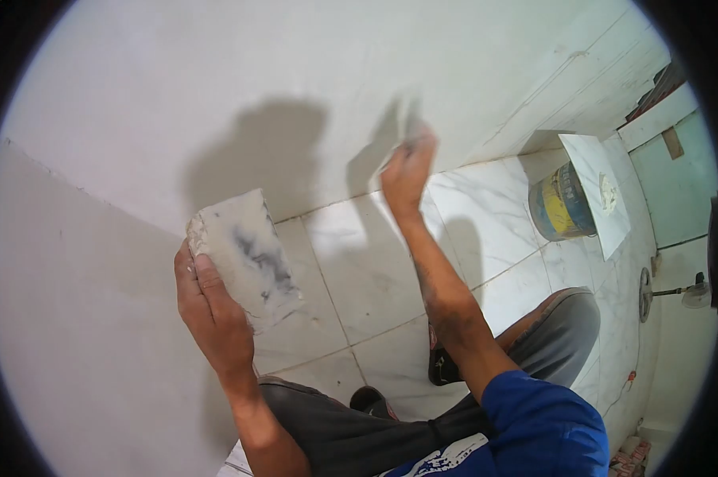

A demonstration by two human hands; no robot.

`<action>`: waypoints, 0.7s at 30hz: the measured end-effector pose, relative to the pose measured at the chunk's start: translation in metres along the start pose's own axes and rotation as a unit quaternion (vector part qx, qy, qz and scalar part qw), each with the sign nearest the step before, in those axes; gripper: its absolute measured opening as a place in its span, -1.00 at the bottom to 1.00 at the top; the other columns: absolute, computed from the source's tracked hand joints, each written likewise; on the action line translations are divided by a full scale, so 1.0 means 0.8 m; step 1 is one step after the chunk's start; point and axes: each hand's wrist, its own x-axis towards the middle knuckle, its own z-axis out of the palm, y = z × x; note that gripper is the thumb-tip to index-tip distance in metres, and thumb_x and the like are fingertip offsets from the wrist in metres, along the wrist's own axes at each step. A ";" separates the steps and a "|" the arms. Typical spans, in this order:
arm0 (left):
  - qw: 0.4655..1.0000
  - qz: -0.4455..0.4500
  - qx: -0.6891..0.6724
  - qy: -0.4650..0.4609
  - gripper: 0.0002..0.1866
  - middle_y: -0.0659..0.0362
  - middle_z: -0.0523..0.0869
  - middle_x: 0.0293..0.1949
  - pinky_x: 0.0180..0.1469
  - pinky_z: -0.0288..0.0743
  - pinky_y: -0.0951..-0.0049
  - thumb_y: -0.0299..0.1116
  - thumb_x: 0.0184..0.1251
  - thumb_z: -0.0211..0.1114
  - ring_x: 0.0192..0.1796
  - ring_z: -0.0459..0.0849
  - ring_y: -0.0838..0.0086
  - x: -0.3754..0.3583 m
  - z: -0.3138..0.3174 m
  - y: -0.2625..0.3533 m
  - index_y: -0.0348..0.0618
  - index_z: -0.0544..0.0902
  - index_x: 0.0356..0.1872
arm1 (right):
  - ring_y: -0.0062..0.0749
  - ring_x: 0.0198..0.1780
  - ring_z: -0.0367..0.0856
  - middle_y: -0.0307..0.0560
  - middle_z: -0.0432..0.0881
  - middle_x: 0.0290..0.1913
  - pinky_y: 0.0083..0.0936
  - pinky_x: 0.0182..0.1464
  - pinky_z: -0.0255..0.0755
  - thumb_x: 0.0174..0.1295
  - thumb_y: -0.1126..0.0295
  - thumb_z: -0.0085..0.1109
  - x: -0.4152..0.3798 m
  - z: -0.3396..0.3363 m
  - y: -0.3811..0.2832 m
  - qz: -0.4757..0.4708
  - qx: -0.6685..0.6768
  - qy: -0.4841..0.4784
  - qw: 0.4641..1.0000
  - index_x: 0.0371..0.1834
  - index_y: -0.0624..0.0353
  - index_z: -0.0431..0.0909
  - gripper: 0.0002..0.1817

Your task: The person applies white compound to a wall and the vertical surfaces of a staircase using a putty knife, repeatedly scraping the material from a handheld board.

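Observation:
My left hand (pixel 214 306) is closed around the near edge of a flat rectangular plasterer's board (pixel 236 226). White putty coats its face and edge, with dark grey smears across the middle. At the wall (pixel 295 63), my right hand (pixel 409 171) is closed on a thin-bladed tool that looks like a putty knife (pixel 407 118). Motion blurs the blade, so whether it touches the wall cannot be made out. Both hands cast shadows on the wall.
On the marble-patterned tile floor (pixel 375 294) lies a blue and yellow bucket (pixel 562 205), with a white panel carrying a putty lump (pixel 608 193) at its end. A standing fan (pixel 645 294) and a cord (pixel 631 380) are at right. My feet and knees are below.

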 end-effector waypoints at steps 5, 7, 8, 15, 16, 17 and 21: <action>1.000 0.011 0.005 0.010 -0.61 0.01 0.66 0.01 0.14 0.46 0.37 -0.32 0.63 -0.15 0.03 0.61 0.34 -0.007 0.012 -0.002 -0.37 0.50 0.21 | 0.21 0.22 0.35 0.39 0.37 0.16 -0.11 0.32 0.21 0.40 0.45 -0.12 0.044 -0.004 0.081 0.301 0.051 0.041 0.951 0.29 0.59 0.25 -0.52; 1.000 0.010 0.015 0.005 -0.61 0.01 0.66 0.01 0.14 0.46 0.37 -0.32 0.63 -0.14 0.04 0.61 0.33 -0.008 0.011 -0.004 -0.37 0.50 0.21 | 0.14 0.22 0.32 0.36 0.33 0.19 -0.13 0.33 0.19 0.36 0.50 -0.10 0.033 0.024 0.072 0.198 0.018 0.057 0.978 0.33 0.54 0.25 -0.51; 1.000 0.004 0.008 0.004 -0.61 0.01 0.66 0.02 0.15 0.46 0.36 -0.32 0.63 -0.14 0.05 0.61 0.33 -0.009 0.011 -0.004 -0.37 0.50 0.22 | 0.14 0.23 0.30 0.36 0.31 0.20 -0.13 0.35 0.17 0.34 0.52 -0.10 0.026 0.037 0.051 0.163 0.023 0.060 0.985 0.33 0.53 0.25 -0.50; 1.000 0.013 0.009 -0.001 -0.61 0.00 0.66 0.02 0.14 0.47 0.38 -0.32 0.63 -0.14 0.04 0.61 0.34 -0.005 0.013 -0.006 -0.38 0.49 0.22 | 0.22 0.26 0.33 0.38 0.36 0.22 -0.12 0.39 0.18 0.14 0.71 -0.09 -0.032 0.025 -0.031 -0.044 0.085 -0.143 0.985 0.31 0.55 0.30 -0.43; 1.000 0.007 0.004 -0.002 -0.61 0.00 0.66 0.02 0.13 0.47 0.38 -0.33 0.63 -0.14 0.03 0.61 0.35 -0.006 0.013 -0.005 -0.38 0.49 0.22 | 0.19 0.23 0.38 0.37 0.40 0.19 -0.16 0.38 0.20 0.16 0.72 -0.11 -0.026 0.012 -0.029 -0.049 0.086 -0.175 0.980 0.31 0.56 0.31 -0.44; 1.000 0.006 0.005 -0.003 -0.61 0.00 0.66 0.02 0.13 0.47 0.38 -0.33 0.63 -0.14 0.03 0.62 0.35 -0.006 0.014 -0.005 -0.38 0.50 0.22 | 0.19 0.23 0.39 0.37 0.41 0.18 -0.18 0.37 0.21 0.17 0.70 -0.11 -0.017 0.004 -0.022 -0.035 0.070 -0.126 0.989 0.29 0.56 0.31 -0.46; 1.000 0.002 0.000 -0.015 -0.61 0.00 0.66 0.02 0.14 0.47 0.38 -0.33 0.63 -0.14 0.04 0.62 0.35 -0.005 0.012 -0.005 -0.38 0.50 0.21 | 0.19 0.29 0.30 0.38 0.34 0.23 -0.21 0.38 0.19 0.14 0.69 -0.09 0.043 -0.012 0.018 0.057 0.009 0.034 0.998 0.32 0.53 0.30 -0.42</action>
